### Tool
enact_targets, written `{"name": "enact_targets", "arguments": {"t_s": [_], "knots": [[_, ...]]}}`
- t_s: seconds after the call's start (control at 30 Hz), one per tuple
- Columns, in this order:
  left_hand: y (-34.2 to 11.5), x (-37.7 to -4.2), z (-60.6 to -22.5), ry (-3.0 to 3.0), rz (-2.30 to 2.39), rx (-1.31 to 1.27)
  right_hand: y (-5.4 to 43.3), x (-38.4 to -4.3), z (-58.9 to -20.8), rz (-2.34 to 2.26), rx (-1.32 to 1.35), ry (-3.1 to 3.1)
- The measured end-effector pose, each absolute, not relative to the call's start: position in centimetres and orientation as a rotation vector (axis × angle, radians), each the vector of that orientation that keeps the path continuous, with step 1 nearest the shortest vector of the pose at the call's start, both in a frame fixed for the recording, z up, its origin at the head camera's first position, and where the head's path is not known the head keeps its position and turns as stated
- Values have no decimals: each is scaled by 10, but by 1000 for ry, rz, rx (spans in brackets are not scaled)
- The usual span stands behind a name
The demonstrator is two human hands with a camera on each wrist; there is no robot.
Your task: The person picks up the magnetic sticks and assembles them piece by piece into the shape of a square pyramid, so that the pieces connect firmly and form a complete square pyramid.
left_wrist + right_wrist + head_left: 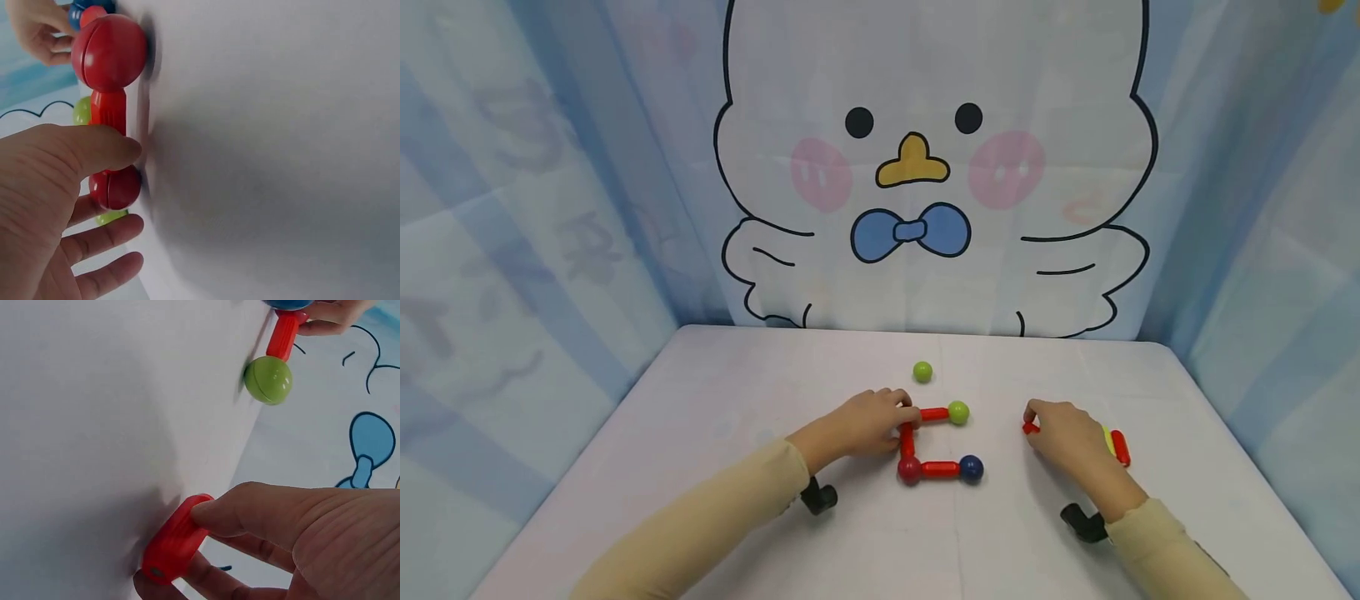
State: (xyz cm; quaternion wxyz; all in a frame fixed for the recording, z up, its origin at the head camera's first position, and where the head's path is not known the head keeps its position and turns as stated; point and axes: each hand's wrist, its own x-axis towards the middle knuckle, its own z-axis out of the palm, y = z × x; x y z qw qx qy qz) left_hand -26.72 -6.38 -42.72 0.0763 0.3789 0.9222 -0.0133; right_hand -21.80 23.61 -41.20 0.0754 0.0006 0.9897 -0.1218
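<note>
Left hand [865,422] is pinching shiny red stick [109,111] linking seamed red balls [112,53]; right hand [1067,437] is pinching loose ridged red rod [175,540], its end looking dark-centred.

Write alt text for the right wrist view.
The person's right hand pinches a short red rod at a white tabletop. Beyond, a green ball sits on the end of another red rod, near a blue ball and the left hand, before a cartoon backdrop.

The white table [1015,542] bears a ball-and-rod frame [940,470] at the left hand [868,421], a green ball [922,372] beyond it, yellow [1108,440] and red rods [1121,447] beside the right hand [1067,435].
</note>
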Motion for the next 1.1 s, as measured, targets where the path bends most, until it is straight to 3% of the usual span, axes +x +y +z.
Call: {"name": "enact_targets", "arguments": {"t_s": [1.1], "knots": [[-61, -235, -437, 2750, 1, 1222, 163, -253, -406, -823, -162, 2910]]}}
